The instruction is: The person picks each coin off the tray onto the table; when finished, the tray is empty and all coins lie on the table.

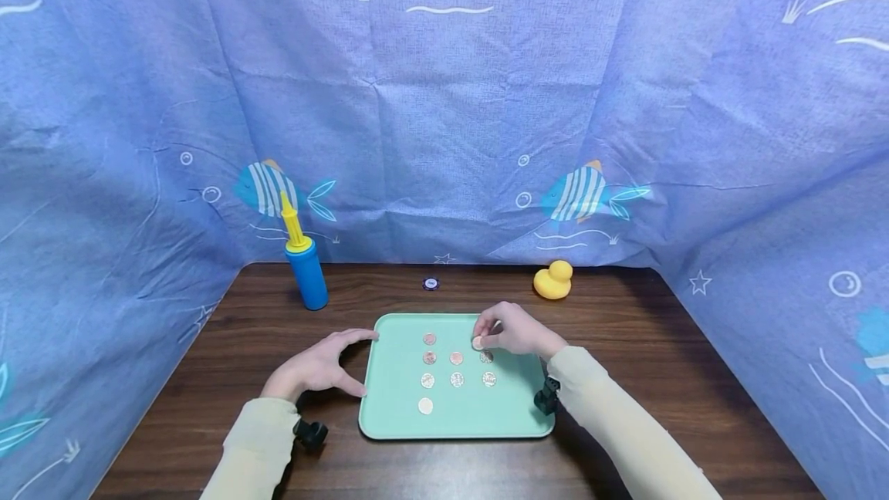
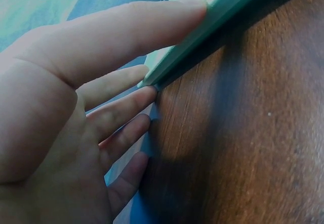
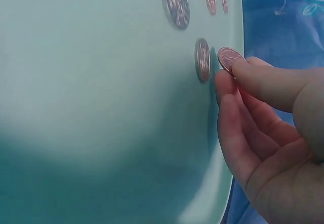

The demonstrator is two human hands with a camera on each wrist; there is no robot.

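My right hand (image 1: 517, 330) pinches a coin (image 1: 478, 342) over the tray (image 1: 396, 415). Left hand (image 1: 321, 365), fingers spread, steadies the rim. I'd set it flat, in line with the rows.

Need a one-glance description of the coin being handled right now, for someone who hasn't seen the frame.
On the dark wooden table lies a mint-green tray bearing rows of coins. At the rows' far right corner, the right hand pinches one coin between thumb and fingertips. It alone is gripped and tilted up on edge; the others lie flat, untouched.
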